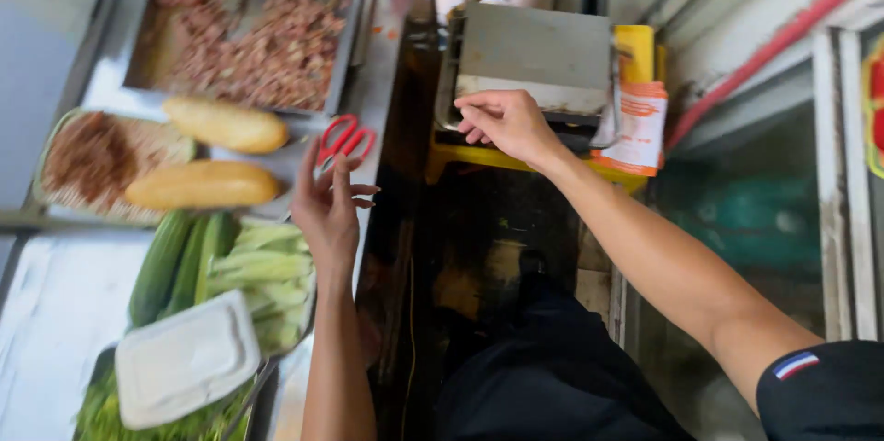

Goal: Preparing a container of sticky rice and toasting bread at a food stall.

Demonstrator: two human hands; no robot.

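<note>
Left hand (329,206) raised over the edge of the steel desk (382,82), palm open, fingers spread and loosely curled, holding nothing; fingertips sit just below the red-handled scissors (345,139) lying on the desk, close but contact not clear. Right hand (505,121) reaches forward to a grey metal box (534,54) on a yellow stand, fingers bent and pinched at the box's lower front edge, touching it; can't tell if anything is between the fingers. Orange-and-white packet (640,123) hangs just right of that box, beside the right hand. Left of the scissors: two baguette rolls (226,123) on a tray, one above the other. Behind them a steel pan of chopped meat (262,45). Near the left forearm: whole cucumbers (175,261) and cut cucumber strips (267,275), then a white plastic lid (184,358) lying on leafy greens (101,413).
</note>
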